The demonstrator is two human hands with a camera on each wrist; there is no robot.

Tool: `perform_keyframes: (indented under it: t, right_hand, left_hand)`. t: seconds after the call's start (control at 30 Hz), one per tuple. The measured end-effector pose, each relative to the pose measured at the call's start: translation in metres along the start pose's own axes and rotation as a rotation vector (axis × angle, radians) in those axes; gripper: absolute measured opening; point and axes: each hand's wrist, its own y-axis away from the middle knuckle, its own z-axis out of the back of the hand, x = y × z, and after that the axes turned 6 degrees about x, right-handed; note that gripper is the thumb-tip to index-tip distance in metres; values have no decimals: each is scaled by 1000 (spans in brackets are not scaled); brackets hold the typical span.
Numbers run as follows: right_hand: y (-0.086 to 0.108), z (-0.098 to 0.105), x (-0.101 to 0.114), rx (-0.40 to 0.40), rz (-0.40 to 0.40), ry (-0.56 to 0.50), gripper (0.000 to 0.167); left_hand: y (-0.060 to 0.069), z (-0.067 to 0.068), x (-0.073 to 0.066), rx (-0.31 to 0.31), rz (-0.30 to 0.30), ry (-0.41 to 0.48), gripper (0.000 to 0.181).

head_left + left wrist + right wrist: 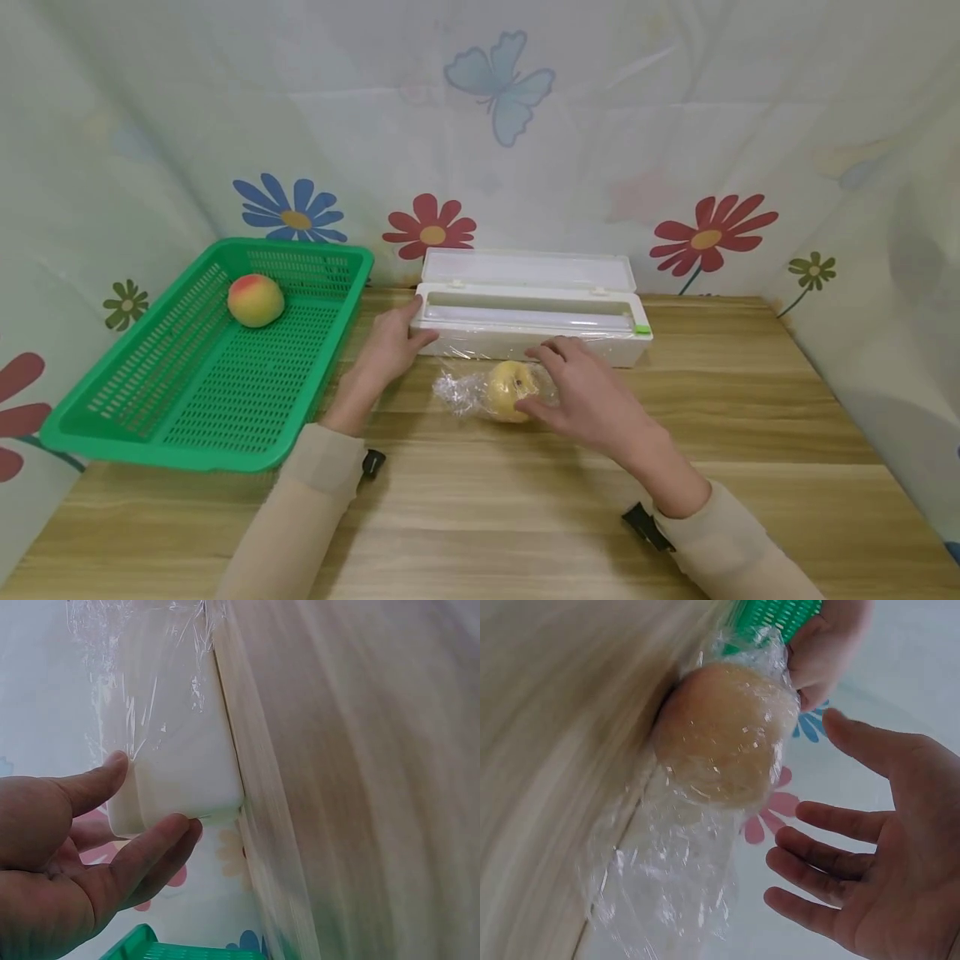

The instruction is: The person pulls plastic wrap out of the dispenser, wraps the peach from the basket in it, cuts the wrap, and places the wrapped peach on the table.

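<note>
A white cling film dispenser point(528, 343) stands on the table with its lid raised and a film roll inside. My left hand point(390, 342) holds its left end, thumb on one side and fingers around the corner; the left wrist view shows this hand point(97, 847) up close. In front of the dispenser lies a yellowish peach point(510, 390) in clear film, bunched and twisted on its left. Around its right side hovers my right hand point(588, 404). In the right wrist view the fingers of that hand point(885, 847) are spread, apart from the wrapped peach point(724, 735).
At the left a green plastic basket point(225, 461) holds another peach point(257, 301), yellow with a red blush. A flowered curtain point(555, 183) hangs behind the wooden table point(465, 517). Loose film point(667, 885) trails from the wrapped peach.
</note>
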Motion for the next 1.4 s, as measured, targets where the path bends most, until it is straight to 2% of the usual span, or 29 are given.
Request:
perform_keyframes:
  t: [0.13, 0.33, 0.57, 0.8, 1.07, 1.2, 1.4]
  right_hand:
    - [-5, -8, 5, 72, -21, -25, 75]
    - [-9, -18, 2, 124, -29, -62, 72]
    - [-14, -22, 2, 172, -56, -103, 69]
    - [-15, -21, -2, 179, -44, -115, 69]
    - [-14, -21, -5, 159, -24, -128, 63]
    - [-13, -20, -6, 171, -15, -164, 62]
    - [-12, -18, -6, 246, -23, -268, 60]
  left_hand:
    - [0, -1, 1, -6, -8, 0, 68]
    - [0, 0, 1, 7, -2, -3, 68]
    - [-1, 4, 2, 55, 17, 31, 70]
    - [2, 9, 0, 112, 21, 114, 78]
    - [3, 11, -7, 195, 78, 109, 97]
    - [3, 10, -9, 184, 86, 94, 97]
    - [5, 8, -10, 144, 92, 86, 86]
